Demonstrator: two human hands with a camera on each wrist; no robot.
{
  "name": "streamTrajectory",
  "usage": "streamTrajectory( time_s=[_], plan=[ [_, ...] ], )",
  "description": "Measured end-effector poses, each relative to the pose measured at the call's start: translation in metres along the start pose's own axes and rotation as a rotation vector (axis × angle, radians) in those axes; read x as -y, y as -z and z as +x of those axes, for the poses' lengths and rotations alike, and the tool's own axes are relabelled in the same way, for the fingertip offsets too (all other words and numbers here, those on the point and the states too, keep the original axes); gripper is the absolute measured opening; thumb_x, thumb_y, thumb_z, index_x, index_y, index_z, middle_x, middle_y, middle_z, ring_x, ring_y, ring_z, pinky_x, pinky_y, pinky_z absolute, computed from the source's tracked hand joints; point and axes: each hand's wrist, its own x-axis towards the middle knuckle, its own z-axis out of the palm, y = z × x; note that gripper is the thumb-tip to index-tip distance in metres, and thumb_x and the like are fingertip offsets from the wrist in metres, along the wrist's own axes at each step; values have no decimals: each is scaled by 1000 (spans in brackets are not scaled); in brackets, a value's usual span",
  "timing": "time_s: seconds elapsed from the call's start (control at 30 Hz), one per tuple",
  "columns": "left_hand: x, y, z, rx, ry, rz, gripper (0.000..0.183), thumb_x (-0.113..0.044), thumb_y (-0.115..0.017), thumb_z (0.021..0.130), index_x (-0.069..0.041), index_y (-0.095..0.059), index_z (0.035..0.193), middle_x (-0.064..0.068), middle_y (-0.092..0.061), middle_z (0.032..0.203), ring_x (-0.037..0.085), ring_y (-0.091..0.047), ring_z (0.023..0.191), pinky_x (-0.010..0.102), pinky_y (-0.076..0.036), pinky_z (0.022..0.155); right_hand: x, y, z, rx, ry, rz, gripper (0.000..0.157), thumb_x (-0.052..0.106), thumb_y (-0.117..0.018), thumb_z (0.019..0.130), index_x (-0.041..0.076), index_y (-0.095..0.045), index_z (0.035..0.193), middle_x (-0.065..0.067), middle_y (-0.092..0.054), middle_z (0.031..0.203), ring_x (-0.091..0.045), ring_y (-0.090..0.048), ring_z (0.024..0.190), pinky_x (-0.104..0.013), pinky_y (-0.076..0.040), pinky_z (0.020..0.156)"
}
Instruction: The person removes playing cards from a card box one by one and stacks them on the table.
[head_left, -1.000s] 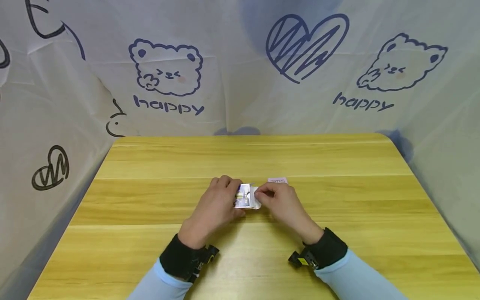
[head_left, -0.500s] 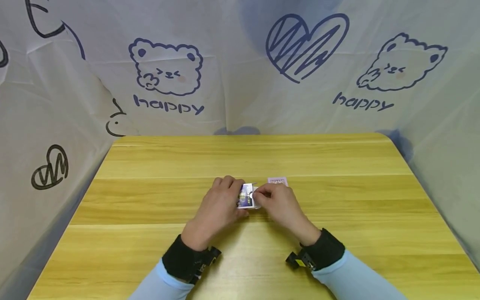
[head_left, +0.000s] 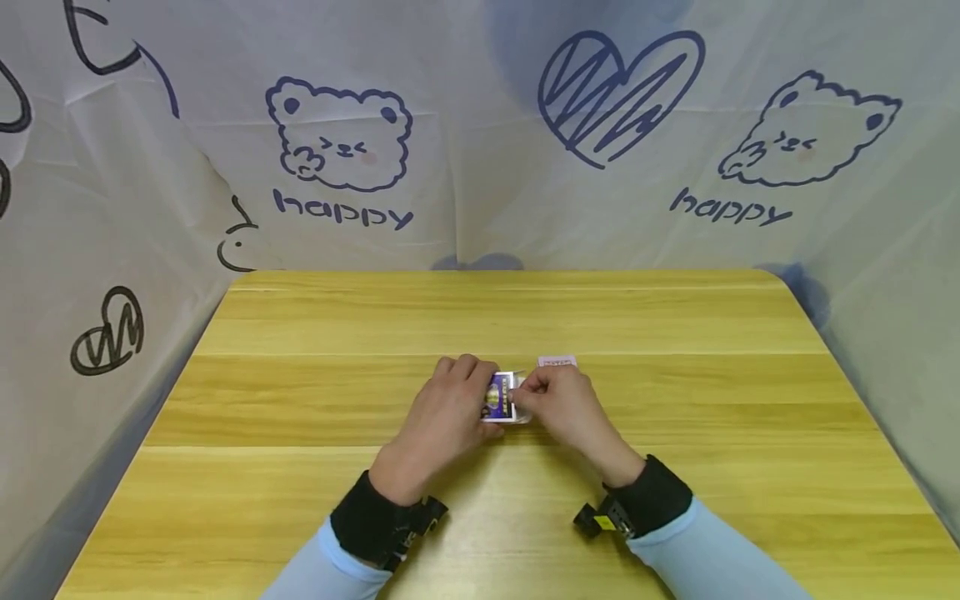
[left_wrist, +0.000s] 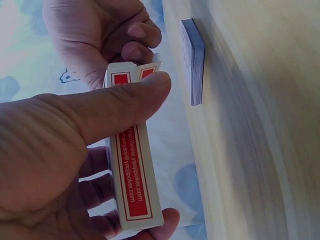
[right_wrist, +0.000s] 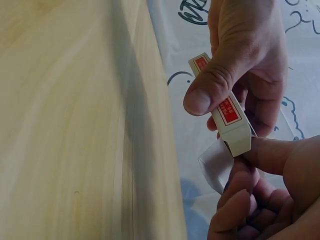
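We grip the card box (head_left: 498, 398) over the table (head_left: 315, 325) with the left hand (head_left: 442, 410); the right hand (head_left: 566, 408) pinches its open end. Excess pull there could, we judge, tear the flap (right_wrist: 214, 164).

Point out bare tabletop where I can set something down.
Free: the table left of the left hand, right of the right hand, and the strip along the drawn-on cloth behind. Crowded: the middle, where both hands work at the card box, with the card deck just beyond the right hand.
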Motion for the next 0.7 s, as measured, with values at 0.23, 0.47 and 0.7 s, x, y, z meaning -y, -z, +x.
streamTrajectory(
  time_s=[0.23, 0.47, 0.7],
  plan=[
    [-1, 2, -1, 31, 36, -37, 75, -33, -91, 61, -5, -55, 121, 12, -59, 110, 27, -50, 94, 38, -50, 77, -2, 2, 1, 96, -32, 216, 20, 18, -69, 86, 4, -66, 72, -2, -55, 61, -15, -47, 55, -25, -35, 48],
    [0, 2, -2, 45, 72, -44, 75, -35, -89, 64, -3, -55, 122, 14, -58, 110, 29, -50, 95, 38, -51, 75, -2, 2, 1, 143, -55, 316, 23, 20, -64, 91, 1, -66, 79, -3, -54, 60, -15, -45, 51, -24, -35, 45],
    [2, 3, -2, 17, 141, -19, 71, -34, -88, 66, -1, -55, 119, 15, -58, 107, 31, -50, 94, 40, -52, 67, -3, 2, 0, 133, -61, 296, 26, 27, -71, 87, 3, -68, 78, -4, -52, 60, -19, -45, 50, -26, -34, 45]
  ],
)
